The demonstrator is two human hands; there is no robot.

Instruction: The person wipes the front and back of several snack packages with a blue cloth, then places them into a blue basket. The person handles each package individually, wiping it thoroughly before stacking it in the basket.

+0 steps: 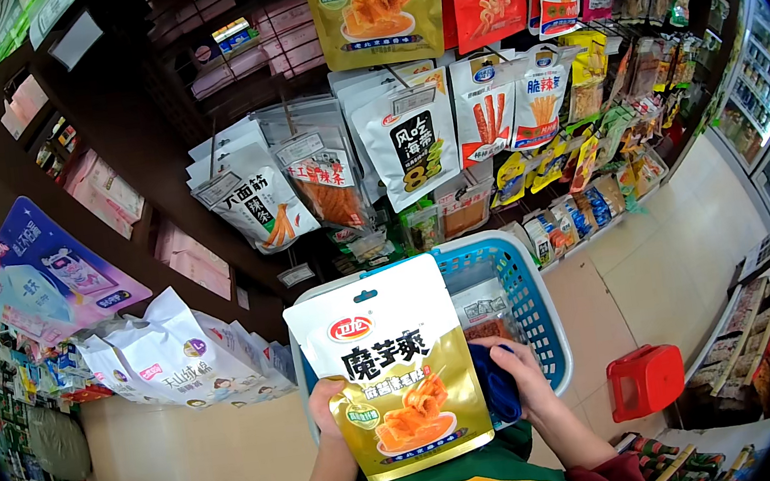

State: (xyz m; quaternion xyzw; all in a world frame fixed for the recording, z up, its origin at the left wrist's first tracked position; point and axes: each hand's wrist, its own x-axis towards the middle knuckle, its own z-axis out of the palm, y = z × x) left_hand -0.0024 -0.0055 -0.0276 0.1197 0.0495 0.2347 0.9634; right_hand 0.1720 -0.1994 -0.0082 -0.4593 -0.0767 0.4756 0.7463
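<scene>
My left hand (pixel 327 408) pinches the left edge of a white and gold konjac snack pouch (pixel 403 390), held upright with its printed front towards me. A folded dark blue cloth (pixel 498 387) is in my right hand (pixel 526 376), close beside the pouch's right edge. Whether those right fingers also touch the pouch is hidden. Behind the pouch stands a blue plastic shopping basket (pixel 534 294) with a pale rim. A clear-windowed snack packet (pixel 486 311) lies inside it; the pouch covers much of the rest.
Snack bags (pixel 409 140) hang on hooks ahead, with similar gold pouches (pixel 371 11) above them. White diaper packs (pixel 178 349) stand at left below a hanging purple sign (pixel 60 269). A red plastic stool (pixel 646 381) sits on the tiled floor at right, near glass-door coolers (pixel 760 93).
</scene>
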